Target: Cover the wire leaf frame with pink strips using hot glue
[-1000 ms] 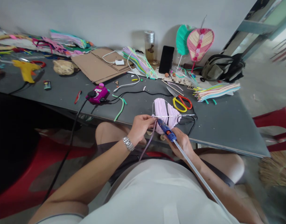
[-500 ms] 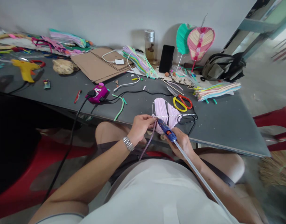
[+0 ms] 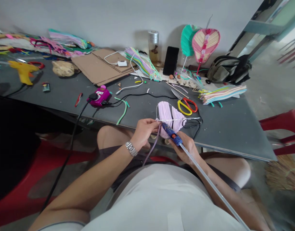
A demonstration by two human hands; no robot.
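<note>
My left hand (image 3: 144, 131) pinches a pale purple strip (image 3: 152, 146) against the near edge of a pink leaf-shaped craft piece (image 3: 170, 117) that lies at the front edge of the grey table (image 3: 229, 128). My right hand (image 3: 187, 148) grips a blue glue gun (image 3: 170, 132) with a long clear glue stick (image 3: 210, 184) trailing back toward my body. The gun's tip points at the spot where my left fingers hold the strip. A thin wire runs across the pink piece.
Yellow and red scissors (image 3: 187, 106) lie just behind the pink piece. A magenta power strip (image 3: 99, 95) with black cords, loose green strips, cardboard (image 3: 101, 65), a phone (image 3: 170, 61), a jar, finished leaf fans (image 3: 205, 43), a bag (image 3: 228, 72) and a yellow glue gun (image 3: 23, 70) crowd the table. Red chairs stand at both sides.
</note>
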